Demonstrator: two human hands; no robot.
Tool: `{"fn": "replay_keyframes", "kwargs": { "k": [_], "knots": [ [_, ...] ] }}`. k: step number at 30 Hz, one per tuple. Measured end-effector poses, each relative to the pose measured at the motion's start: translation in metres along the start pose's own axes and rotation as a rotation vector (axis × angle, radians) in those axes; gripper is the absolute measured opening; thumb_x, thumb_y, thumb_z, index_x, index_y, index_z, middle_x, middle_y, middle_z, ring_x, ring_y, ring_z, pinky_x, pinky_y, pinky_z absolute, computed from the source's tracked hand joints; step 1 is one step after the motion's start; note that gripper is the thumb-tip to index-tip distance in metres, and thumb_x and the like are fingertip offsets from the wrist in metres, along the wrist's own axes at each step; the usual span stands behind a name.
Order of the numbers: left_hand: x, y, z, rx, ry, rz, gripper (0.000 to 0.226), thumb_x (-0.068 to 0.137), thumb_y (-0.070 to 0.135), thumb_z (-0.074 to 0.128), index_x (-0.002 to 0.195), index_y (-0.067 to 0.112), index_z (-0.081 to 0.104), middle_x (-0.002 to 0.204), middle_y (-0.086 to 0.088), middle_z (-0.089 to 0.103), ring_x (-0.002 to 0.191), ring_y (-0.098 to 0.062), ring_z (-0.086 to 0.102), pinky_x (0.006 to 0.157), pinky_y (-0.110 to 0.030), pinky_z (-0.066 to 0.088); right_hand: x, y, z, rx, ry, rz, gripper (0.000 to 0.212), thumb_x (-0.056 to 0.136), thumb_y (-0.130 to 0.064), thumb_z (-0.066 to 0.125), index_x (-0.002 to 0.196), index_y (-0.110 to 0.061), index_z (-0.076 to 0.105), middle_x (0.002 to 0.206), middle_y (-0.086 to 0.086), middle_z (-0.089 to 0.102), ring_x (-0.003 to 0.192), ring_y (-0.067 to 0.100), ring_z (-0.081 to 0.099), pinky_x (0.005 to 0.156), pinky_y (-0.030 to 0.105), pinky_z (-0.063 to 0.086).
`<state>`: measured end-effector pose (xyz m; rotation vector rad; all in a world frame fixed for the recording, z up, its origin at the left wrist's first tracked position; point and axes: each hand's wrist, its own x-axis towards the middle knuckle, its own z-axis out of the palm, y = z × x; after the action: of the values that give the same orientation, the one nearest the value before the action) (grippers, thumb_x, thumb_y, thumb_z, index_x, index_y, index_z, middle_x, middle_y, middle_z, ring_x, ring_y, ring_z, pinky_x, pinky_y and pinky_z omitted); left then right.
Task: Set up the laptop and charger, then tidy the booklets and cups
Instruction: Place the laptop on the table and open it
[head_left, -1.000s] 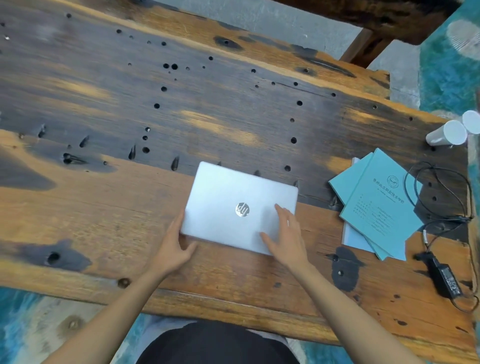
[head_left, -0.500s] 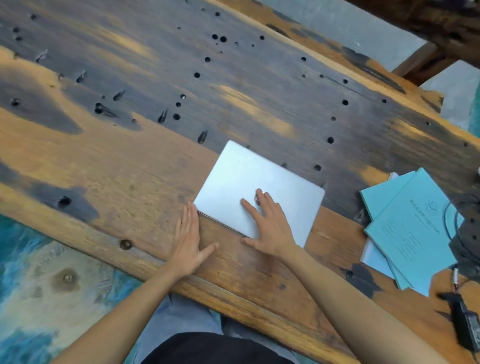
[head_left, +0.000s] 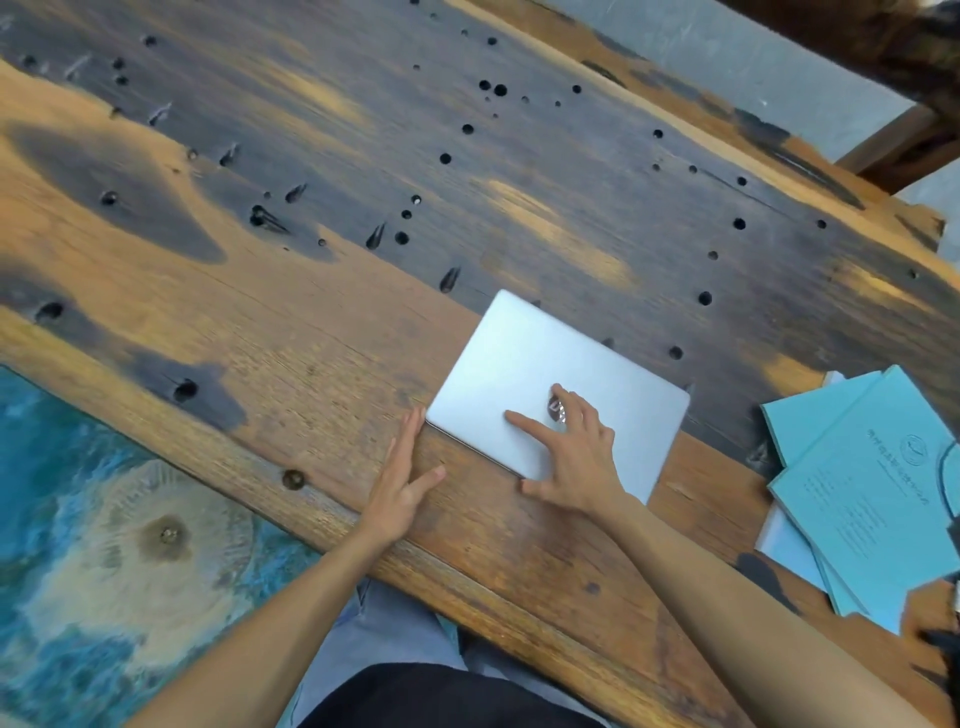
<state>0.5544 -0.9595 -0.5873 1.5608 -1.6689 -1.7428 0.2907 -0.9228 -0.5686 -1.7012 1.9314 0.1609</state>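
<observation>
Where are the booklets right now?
In the head view the booklets lie fanned at the table's right edge, just right of the closed laptop and partly cut off by the frame.

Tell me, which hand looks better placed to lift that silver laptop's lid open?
Probably the left hand: it lies flat on the wooden table, fingers at the corner of the closed silver laptop. The right hand rests spread on the lid, better placed to steady it.

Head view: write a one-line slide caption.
Right hand presses the closed laptop; left hand flat beside it; booklets nearby.
</observation>
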Motion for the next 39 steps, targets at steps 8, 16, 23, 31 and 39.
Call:
{"fn": "replay_keyframes", "kwargs": {
  "k": [8, 16, 23, 31, 39],
  "knots": [
    [0.003, -0.013, 0.005, 0.049, 0.009, 0.015, 0.092, 0.086, 0.052, 0.056, 0.160, 0.033, 0.004, 0.168, 0.011, 0.000, 0.154, -0.004, -0.004, 0.126, -0.043, 0.000, -0.006, -0.005, -0.012, -0.042, 0.001, -0.076, 0.090, 0.064, -0.062, 0.062, 0.149, -0.057, 0.032, 0.161, 0.004, 0.026, 0.149, 0.038, 0.019, 0.102, 0.056, 0.034],
    [0.004, -0.018, 0.013, 0.660, 0.007, 0.154, 0.074, 0.097, 0.066, 0.027, 0.156, 0.038, -0.008, 0.167, 0.001, -0.018, 0.152, -0.012, -0.022, 0.122, -0.038, -0.006, -0.020, 0.004, -0.035, 0.027, 0.063, -0.234, 0.071, 0.074, -0.052, 0.065, 0.143, -0.042, 0.052, 0.148, 0.000, 0.051, 0.133, 0.029, 0.050, 0.086, 0.046, 0.053],
    [0.002, -0.006, 0.017, 1.062, -0.036, 0.103, 0.083, 0.099, 0.058, 0.029, 0.157, 0.023, -0.019, 0.165, -0.013, -0.022, 0.154, -0.028, -0.015, 0.126, -0.044, 0.005, -0.025, 0.013, -0.070, 0.140, 0.253, -0.347, 0.046, 0.067, -0.034, 0.081, 0.112, -0.027, 0.079, 0.122, -0.005, 0.074, 0.100, 0.018, 0.075, 0.067, 0.038, 0.062],
    [0.014, 0.017, 0.024, 1.389, -0.113, 0.194, 0.075, 0.103, 0.041, 0.018, 0.153, -0.005, -0.012, 0.164, -0.022, -0.016, 0.154, -0.033, -0.011, 0.126, -0.045, -0.002, -0.029, 0.025, -0.116, 0.049, 0.677, -0.362, 0.016, 0.086, -0.023, 0.070, 0.098, -0.023, 0.080, 0.082, -0.010, 0.078, 0.071, 0.015, 0.076, 0.045, 0.027, 0.052],
    [0.016, 0.037, 0.048, 1.372, -0.220, 0.065, 0.081, 0.101, 0.045, 0.029, 0.153, 0.021, -0.029, 0.158, -0.035, -0.017, 0.149, -0.051, -0.007, 0.104, -0.048, 0.046, -0.038, 0.003, -0.099, 0.045, 0.920, -0.033, 0.021, 0.093, -0.017, 0.072, 0.112, -0.021, 0.079, 0.103, -0.006, 0.079, 0.091, 0.020, 0.076, 0.069, 0.038, 0.059]
  ]
}}
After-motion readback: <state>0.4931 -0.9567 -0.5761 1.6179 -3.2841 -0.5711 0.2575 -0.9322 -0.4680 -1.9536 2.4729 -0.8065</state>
